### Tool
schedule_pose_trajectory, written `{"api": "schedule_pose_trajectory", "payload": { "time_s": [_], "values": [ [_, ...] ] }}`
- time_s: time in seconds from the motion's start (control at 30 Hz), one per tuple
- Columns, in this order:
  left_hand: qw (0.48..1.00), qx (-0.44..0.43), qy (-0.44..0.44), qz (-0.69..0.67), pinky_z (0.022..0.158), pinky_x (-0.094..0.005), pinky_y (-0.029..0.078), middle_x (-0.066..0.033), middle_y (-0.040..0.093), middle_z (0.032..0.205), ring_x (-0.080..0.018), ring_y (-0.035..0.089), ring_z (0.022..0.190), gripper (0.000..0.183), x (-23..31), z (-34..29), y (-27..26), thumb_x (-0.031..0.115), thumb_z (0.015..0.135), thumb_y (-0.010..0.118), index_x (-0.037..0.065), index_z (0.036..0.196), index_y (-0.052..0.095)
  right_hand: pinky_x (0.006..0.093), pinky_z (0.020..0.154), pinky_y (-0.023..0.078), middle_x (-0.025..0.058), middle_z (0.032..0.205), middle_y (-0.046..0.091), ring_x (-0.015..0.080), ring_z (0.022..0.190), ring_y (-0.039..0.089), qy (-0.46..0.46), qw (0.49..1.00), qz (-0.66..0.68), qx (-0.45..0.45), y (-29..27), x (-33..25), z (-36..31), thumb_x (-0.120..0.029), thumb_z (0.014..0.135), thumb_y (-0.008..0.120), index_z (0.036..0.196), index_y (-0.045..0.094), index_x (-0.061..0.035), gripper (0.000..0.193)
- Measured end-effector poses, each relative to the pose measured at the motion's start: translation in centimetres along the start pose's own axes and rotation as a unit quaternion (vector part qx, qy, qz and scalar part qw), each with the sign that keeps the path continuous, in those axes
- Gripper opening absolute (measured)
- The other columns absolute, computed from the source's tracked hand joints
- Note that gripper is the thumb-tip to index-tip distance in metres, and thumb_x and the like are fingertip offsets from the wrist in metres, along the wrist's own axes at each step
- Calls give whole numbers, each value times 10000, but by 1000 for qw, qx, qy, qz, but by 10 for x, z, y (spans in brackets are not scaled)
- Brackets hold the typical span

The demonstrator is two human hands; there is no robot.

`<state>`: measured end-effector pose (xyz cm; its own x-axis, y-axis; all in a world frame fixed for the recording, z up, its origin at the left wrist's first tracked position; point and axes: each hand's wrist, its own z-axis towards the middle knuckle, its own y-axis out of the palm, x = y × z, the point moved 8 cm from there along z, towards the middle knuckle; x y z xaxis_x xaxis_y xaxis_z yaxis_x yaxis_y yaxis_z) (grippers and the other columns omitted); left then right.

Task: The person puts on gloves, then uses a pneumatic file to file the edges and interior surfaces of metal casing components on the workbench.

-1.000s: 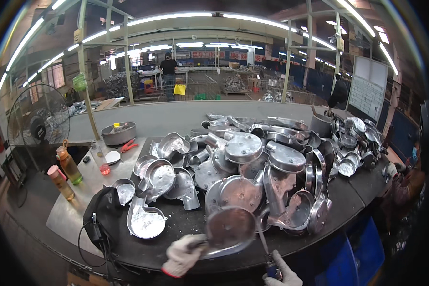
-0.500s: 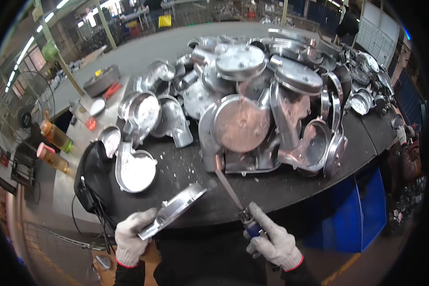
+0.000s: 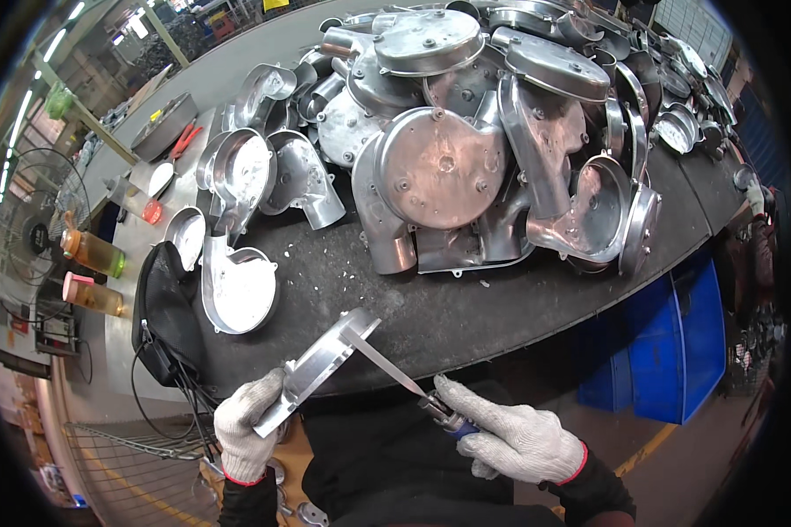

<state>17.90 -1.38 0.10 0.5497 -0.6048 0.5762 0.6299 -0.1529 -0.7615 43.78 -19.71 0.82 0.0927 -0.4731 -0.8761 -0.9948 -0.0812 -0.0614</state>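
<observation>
My left hand, in a white knit glove with a red cuff, grips a silver metal housing by its lower end. The housing is tilted, its round rim turned up and away from me. In my right hand, gloved alike, is an air file with a long flat blade and a blue and metal body. Its blade slants up to the left, and the tip meets or overlaps the housing's rim; I cannot tell if it touches. My right index finger lies stretched along the tool.
Silver housings are heaped on the dark bench, with metal chips before them. Left stand a black bag with cables, two bottles and red-handled pliers. Blue bins stand below at right. A co-worker's gloved hand shows far right.
The air file's blade has swung left, from pointing toward the heap to the rim of the housing in my left hand. The view has tipped downward.
</observation>
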Motion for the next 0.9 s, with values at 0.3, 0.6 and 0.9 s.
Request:
{"api": "schedule_pose_trajectory", "payload": {
  "time_s": [0.3, 0.6, 0.9],
  "values": [
    [1000, -4, 11, -20, 733, -302, 589, -145, 766, 917, -243, 761, 817, 356, 4, 5, -2, -38, 745, 777, 18, 1097, 775, 328, 758, 598, 133, 1209, 707, 206, 742, 706, 5, 998, -39, -44, 4, 10, 8, -189, 1053, 555, 1645, 224, -136, 680],
    [1000, -16, 19, -10, 711, -312, 590, -130, 770, 922, -245, 763, 808, 374, -2, 10, -3, -13, 709, 805, 23, 1080, 774, 282, 652, 610, 61, 897, 663, 137, 673, 693, 104, 985, 96, -100, 0, 22, 10, -262, 1049, 516, 1660, 179, -164, 705],
    [998, -41, 28, 30, 716, -324, 597, -130, 777, 981, -268, 764, 816, 418, 13, 21, -5, 35, 679, 827, 49, 1094, 776, 247, 492, 518, 126, 823, 594, 132, 546, 549, 37, 822, 532, -198, 40, 15, 15, -463, 982, 632, 1650, 163, -75, 904]
  ]
}}
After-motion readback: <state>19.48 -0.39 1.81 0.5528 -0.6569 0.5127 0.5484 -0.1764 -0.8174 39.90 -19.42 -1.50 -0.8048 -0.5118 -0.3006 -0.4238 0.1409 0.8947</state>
